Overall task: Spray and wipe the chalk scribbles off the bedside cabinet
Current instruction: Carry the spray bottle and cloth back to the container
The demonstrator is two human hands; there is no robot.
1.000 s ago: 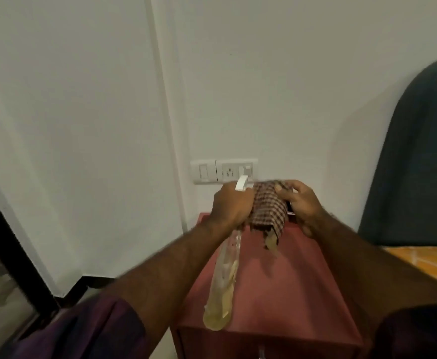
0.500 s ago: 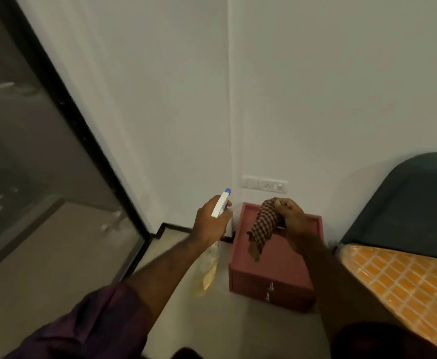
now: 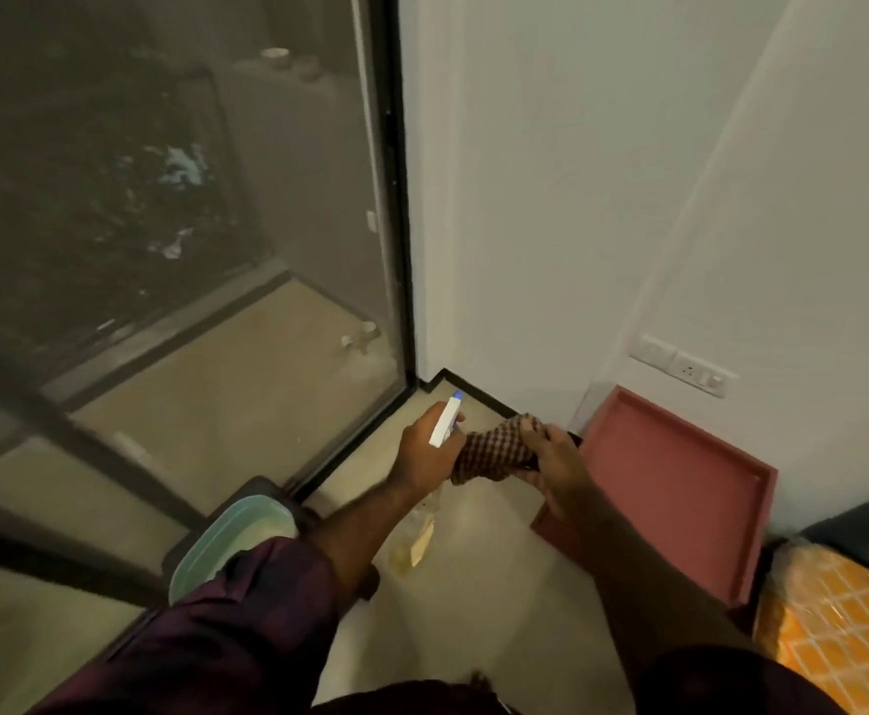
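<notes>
Gripping the spray bottle [image 3: 414, 534] round its neck, the left hand [image 3: 428, 453] is holding it near the centre of the frame. The right hand [image 3: 558, 469] is clutching the checked cloth [image 3: 494, 448] just beside it. The red bedside cabinet [image 3: 679, 482] is standing at centre right, beneath the socket plate [image 3: 685, 366].

Brown-and-cream checked cloth [image 3: 494, 448]; dusty-red cabinet [image 3: 679, 482]; white, blue-tipped sprayer [image 3: 445, 421]; orange gridded mattress [image 3: 844, 627].

Both arms are extended forward, forearms bare. Left hand [image 3: 424, 454] is curled round spray bottle [image 3: 445, 424]; right hand [image 3: 558, 469] is clenched on checked cloth [image 3: 494, 450], hands close together.
</notes>
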